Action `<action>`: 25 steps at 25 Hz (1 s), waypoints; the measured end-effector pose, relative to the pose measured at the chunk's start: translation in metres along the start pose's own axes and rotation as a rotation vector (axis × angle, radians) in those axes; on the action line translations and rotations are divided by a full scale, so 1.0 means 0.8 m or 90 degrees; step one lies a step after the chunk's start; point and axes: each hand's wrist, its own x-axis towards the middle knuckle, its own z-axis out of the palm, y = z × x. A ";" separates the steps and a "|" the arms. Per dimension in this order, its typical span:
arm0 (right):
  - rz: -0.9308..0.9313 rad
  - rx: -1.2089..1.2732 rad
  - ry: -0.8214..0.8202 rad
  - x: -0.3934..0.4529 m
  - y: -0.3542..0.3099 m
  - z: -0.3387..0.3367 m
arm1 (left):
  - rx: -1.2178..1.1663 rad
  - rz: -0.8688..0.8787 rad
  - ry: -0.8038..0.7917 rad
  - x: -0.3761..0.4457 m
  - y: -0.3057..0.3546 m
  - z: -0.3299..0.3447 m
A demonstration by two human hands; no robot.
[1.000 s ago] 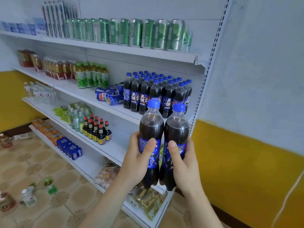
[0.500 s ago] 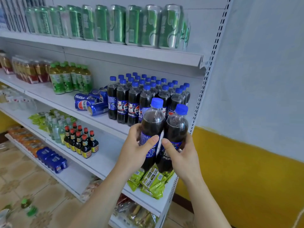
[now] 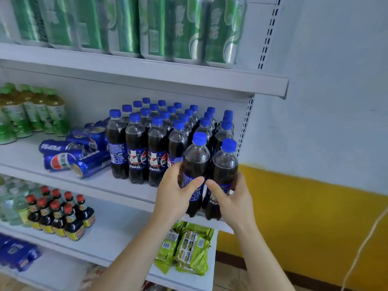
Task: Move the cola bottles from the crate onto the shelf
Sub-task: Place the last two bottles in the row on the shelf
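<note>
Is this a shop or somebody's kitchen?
Most likely a small shop. White metal shelves hold many of the same goods in rows: cola bottles, green cans, small sauce bottles and snack packets.

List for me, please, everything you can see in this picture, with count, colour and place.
held cola bottles: two, dark with blue caps, at the front edge of the middle shelf
shelved cola bottles: many, same kind, behind them
cola cans: several, blue, lying left of the bottles
green cans: a row, top shelf
green-capped bottles: several, far left
red-capped dark bottles: a cluster, lower shelf
green packets: a pile, below the hands
left hand: grip on the left bottle
right hand: grip on the right bottle
</note>
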 end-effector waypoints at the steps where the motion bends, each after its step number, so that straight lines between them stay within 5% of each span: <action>1: 0.006 -0.004 0.018 0.005 0.001 0.009 | 0.001 0.004 -0.019 0.012 -0.005 -0.003; 12: 0.024 -0.039 0.112 0.023 0.008 0.045 | 0.024 0.083 -0.057 0.057 -0.045 0.007; 25: 0.042 -0.301 0.000 0.014 0.048 0.041 | 0.338 0.134 -0.069 0.040 -0.100 0.017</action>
